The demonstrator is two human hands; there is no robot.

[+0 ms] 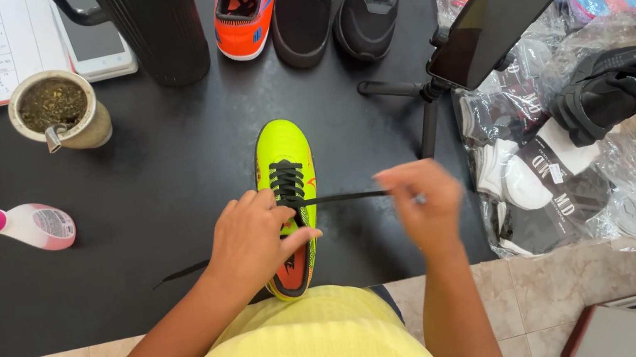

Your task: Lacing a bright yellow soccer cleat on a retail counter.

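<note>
On black counter (133,231): neon-yellow shoe (282,159), left hand (252,243) clamped on it; right hand (422,201) fingers pinching black lace (338,198). At 10 o'clock, round cup (60,110) holding green herb.

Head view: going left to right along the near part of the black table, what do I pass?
Pink-capped bottle → left hand on the neon yellow shoe → black lace pulled sideways → right hand → bagged white socks.
</note>
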